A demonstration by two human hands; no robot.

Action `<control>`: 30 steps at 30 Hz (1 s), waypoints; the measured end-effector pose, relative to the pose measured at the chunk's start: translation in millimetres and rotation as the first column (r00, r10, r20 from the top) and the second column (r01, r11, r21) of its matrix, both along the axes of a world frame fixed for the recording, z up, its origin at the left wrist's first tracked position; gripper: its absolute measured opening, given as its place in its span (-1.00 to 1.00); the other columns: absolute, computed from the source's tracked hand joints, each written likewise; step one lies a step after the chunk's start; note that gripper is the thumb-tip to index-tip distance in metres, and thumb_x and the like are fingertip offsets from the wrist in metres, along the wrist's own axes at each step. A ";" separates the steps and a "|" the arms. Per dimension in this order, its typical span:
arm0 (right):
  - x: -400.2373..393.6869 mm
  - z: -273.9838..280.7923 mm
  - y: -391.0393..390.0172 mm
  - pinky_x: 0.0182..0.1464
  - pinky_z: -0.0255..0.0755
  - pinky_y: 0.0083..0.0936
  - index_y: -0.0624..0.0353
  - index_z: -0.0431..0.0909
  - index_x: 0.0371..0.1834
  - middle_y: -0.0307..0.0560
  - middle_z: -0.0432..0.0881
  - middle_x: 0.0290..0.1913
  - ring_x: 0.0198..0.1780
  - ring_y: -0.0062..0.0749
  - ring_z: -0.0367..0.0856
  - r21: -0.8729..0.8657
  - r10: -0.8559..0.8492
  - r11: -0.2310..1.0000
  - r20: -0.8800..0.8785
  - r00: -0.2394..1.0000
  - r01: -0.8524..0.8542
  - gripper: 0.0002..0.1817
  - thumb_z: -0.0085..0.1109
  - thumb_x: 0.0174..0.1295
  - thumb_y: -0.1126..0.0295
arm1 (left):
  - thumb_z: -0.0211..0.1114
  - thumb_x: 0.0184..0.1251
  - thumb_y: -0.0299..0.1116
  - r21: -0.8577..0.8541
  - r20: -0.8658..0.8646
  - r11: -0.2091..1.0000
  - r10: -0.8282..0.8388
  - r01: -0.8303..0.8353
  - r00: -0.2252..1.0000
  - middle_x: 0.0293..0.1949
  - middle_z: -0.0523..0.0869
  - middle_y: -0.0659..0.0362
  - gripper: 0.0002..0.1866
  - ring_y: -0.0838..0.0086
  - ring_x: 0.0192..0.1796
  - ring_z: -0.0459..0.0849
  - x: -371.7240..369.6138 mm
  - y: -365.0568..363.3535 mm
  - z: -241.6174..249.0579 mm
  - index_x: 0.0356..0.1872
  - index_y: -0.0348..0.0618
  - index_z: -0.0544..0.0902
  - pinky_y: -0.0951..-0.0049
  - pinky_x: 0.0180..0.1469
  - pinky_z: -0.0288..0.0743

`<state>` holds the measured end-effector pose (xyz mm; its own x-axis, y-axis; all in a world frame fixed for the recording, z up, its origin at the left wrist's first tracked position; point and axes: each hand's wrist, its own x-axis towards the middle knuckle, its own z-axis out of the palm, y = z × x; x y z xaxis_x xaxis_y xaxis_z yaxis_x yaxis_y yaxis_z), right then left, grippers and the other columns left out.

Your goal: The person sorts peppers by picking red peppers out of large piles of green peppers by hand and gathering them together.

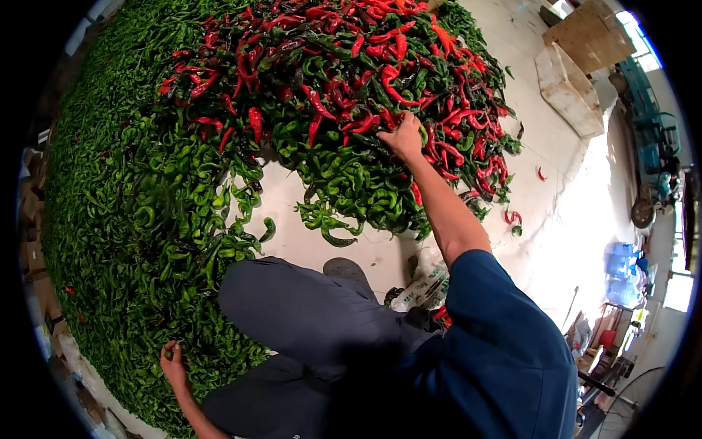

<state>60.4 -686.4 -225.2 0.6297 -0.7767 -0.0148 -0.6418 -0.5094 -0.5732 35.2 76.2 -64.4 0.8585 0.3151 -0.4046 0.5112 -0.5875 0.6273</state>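
Note:
My right hand (404, 139) reaches into the heap where red peppers (391, 84) lie mixed with green ones; its fingers are bent among the peppers, and what they hold, if anything, is hidden. At the lower left, my left hand (174, 360) is over the wide layer of green peppers (146, 212), with thumb and fingers closed round a small dark green pepper (169, 354). A lobe of green peppers (365, 186) spreads below the red ones, nearer my knees.
Wooden boxes (570, 91) stand at the upper right. A printed bag (426, 284) lies beside my leg. Blue water bottles (623, 274) and machinery (658, 146) are along the right side. A few peppers (513, 218) lie loose on the pale floor (545, 194).

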 end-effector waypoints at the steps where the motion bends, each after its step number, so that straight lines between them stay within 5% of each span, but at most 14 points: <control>1: 2.1 0.6 -0.7 0.14 0.51 -0.07 0.22 0.20 0.32 0.24 0.26 0.32 0.16 0.21 0.51 0.004 -0.003 1.000 -0.016 1.000 0.003 -0.06 0.52 -0.11 0.14 | 0.28 0.44 -0.19 0.017 -0.009 1.000 -0.003 0.003 1.000 -0.41 0.62 0.26 -0.73 0.56 -0.49 0.53 0.4 -0.6 -0.6 0.03 -0.07 0.59 0.47 -0.47 0.32; 3: 1.3 1.0 -3.8 0.09 0.52 -0.08 0.28 0.24 0.20 0.23 0.27 0.30 0.11 0.21 0.54 0.007 0.021 1.000 -0.005 1.000 -0.021 -0.18 0.47 -0.10 0.18 | 0.26 0.46 -0.20 0.047 -0.017 0.999 -0.001 0.001 1.000 -0.40 0.63 0.25 -0.74 0.56 -0.49 0.53 3.8 -2.8 -1.1 0.04 -0.06 0.59 0.46 -0.47 0.31; 10: 1.6 2.4 18.3 0.13 0.50 -0.09 0.21 0.21 0.30 0.21 0.22 0.36 0.21 0.19 0.48 -0.174 0.091 0.981 0.040 0.995 -0.082 -0.16 0.46 -0.04 0.22 | 0.25 0.47 -0.19 -0.004 -0.008 1.000 -0.028 0.028 1.000 -0.44 0.61 0.25 -0.73 0.56 -0.48 0.53 4.2 -1.7 -3.2 0.05 -0.07 0.59 0.46 -0.47 0.30; 18: 4.4 0.9 -1.8 0.09 0.53 -0.07 0.14 0.29 0.28 0.18 0.31 0.31 0.09 0.23 0.55 -0.071 0.058 0.996 -0.033 0.998 -0.060 -0.21 0.41 -0.06 0.21 | 0.26 0.47 -0.21 0.022 -0.024 1.000 -0.015 0.015 1.000 -0.45 0.61 0.25 -0.73 0.57 -0.48 0.53 8.1 -22.9 11.3 0.04 -0.10 0.59 0.49 -0.46 0.31; 21: -15.3 -5.5 -32.2 0.18 0.46 -0.16 0.18 0.38 0.23 0.23 0.35 0.26 0.17 0.17 0.50 -0.078 0.185 0.982 0.161 0.969 -0.174 -0.23 0.46 -0.09 0.18 | 0.25 0.47 -0.23 -0.076 0.055 0.996 -0.042 0.046 0.998 -0.46 0.60 0.27 -0.75 0.58 -0.49 0.52 4.9 0.1 -6.6 0.04 -0.09 0.60 0.50 -0.46 0.30; 22: -22.5 -4.2 -42.9 0.10 0.52 -0.26 0.20 0.41 0.20 0.12 0.52 0.09 0.03 -0.03 0.61 -0.231 0.255 0.952 0.245 0.936 -0.199 -0.28 0.49 -0.06 0.22 | 0.24 0.48 -0.23 -0.059 0.041 0.997 -0.037 0.039 0.998 -0.46 0.60 0.28 -0.76 0.59 -0.48 0.51 3.4 -5.8 -1.7 0.03 -0.08 0.60 0.50 -0.46 0.30; 23: -30.6 -0.3 -57.1 0.00 0.55 -0.31 0.21 0.42 0.18 0.03 0.58 -0.03 -0.07 -0.16 0.63 0.058 0.204 0.970 0.323 0.924 -0.234 -0.32 0.49 -0.02 0.26 | 0.23 0.48 -0.24 -0.041 0.031 0.999 -0.031 0.032 0.999 -0.46 0.60 0.29 -0.77 0.59 -0.48 0.50 2.9 -11.3 6.4 0.03 -0.08 0.60 0.49 -0.46 0.30; 25: -45.6 45.4 -65.4 -0.30 0.55 -0.51 0.21 0.42 0.17 -0.20 0.64 -0.30 -0.25 -0.50 0.63 0.613 -0.017 0.765 0.324 0.946 -0.197 -0.40 0.47 0.08 0.33 | 0.22 0.49 -0.25 -0.052 0.033 0.998 -0.026 0.028 0.999 -0.47 0.58 0.31 -0.79 0.60 -0.50 0.48 3.4 -6.8 5.8 0.02 -0.06 0.60 0.49 -0.48 0.30; 28: -65.9 88.9 -69.2 -0.44 0.55 -0.53 0.20 0.34 0.30 -0.13 0.65 -0.30 -0.32 -0.48 0.68 0.816 -0.259 0.530 0.415 0.872 -0.231 -0.31 0.43 0.09 0.40 | 0.24 0.48 -0.24 -0.004 0.030 1.000 -0.024 0.024 0.999 -0.48 0.57 0.30 -0.79 0.60 -0.51 0.48 0.2 0.0 0.7 0.02 -0.05 0.59 0.47 -0.49 0.30; 29: -70.7 100.0 -62.2 -0.32 0.64 -0.47 0.24 0.30 0.40 -0.08 0.68 -0.18 -0.25 -0.42 0.71 0.816 -0.401 0.574 0.356 0.844 -0.072 -0.25 0.37 0.09 0.41 | 0.27 0.46 -0.22 -0.047 0.044 0.999 -0.019 0.021 0.999 -0.49 0.55 0.30 -0.77 0.59 -0.50 0.47 0.1 4.4 -4.1 0.01 -0.05 0.58 0.45 -0.46 0.33; 30: -77.7 104.1 -64.6 -0.27 0.65 -0.43 0.25 0.30 0.41 -0.06 0.68 -0.12 -0.20 -0.41 0.71 0.863 -0.351 0.455 0.400 0.847 -0.219 -0.24 0.36 0.09 0.39 | 0.27 0.46 -0.23 -0.038 0.029 0.999 -0.017 0.019 0.999 -0.48 0.55 0.30 -0.77 0.59 -0.49 0.47 2.0 -2.9 -1.4 0.01 -0.06 0.58 0.44 -0.44 0.35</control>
